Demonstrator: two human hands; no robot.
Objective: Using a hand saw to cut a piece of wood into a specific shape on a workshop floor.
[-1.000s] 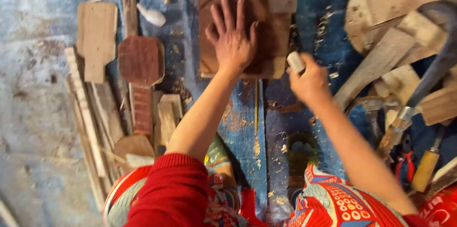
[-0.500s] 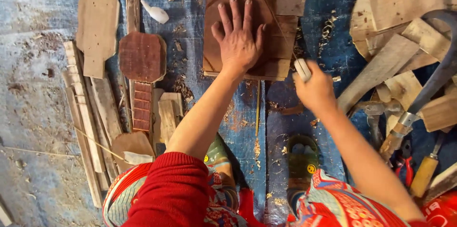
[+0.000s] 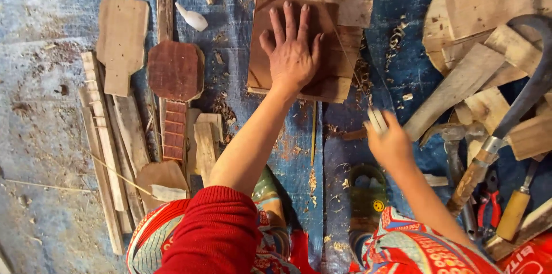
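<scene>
Little has changed since the earlier frames: the left hand [image 3: 292, 55] stays spread flat on the brown board [image 3: 290, 50], fingers apart and palm down, and the right hand [image 3: 391, 144] has drifted only slightly, still curled shut around a small pale stick [image 3: 376, 120] whose end pokes up between thumb and fingers. That board lies on the blue tarp [image 3: 230, 50] covering the floor, atop a stack of paler wood slabs [image 3: 339, 6] that jut out beyond its top and right edges. It looks to be a thin, flat, roughly square panel, dark reddish-brown, matte, with a straight lower edge showing lighter wood at the cut. I judge it stiff and fairly light, dry enough not to slip under a palm, though a thin panel like this could split along the grain if bent or dropped on a corner. Pressing from above pins it well; to lift it, the free lower or left edge seems the best place to pinch, since the other sides sit against the slabs. To the left lie a paddle-shaped cutout [image 3: 121, 44], a dark octagonal piece with a ridged neck [image 3: 175, 78] and a row of narrow slats [image 3: 103, 147]. To the right are more offcuts [image 3: 489, 32], a curved-bladed tool with a wooden handle [image 3: 506, 130], and red-handled pliers [image 3: 489, 199]. Shavings [image 3: 397, 35] dot the tarp.
</scene>
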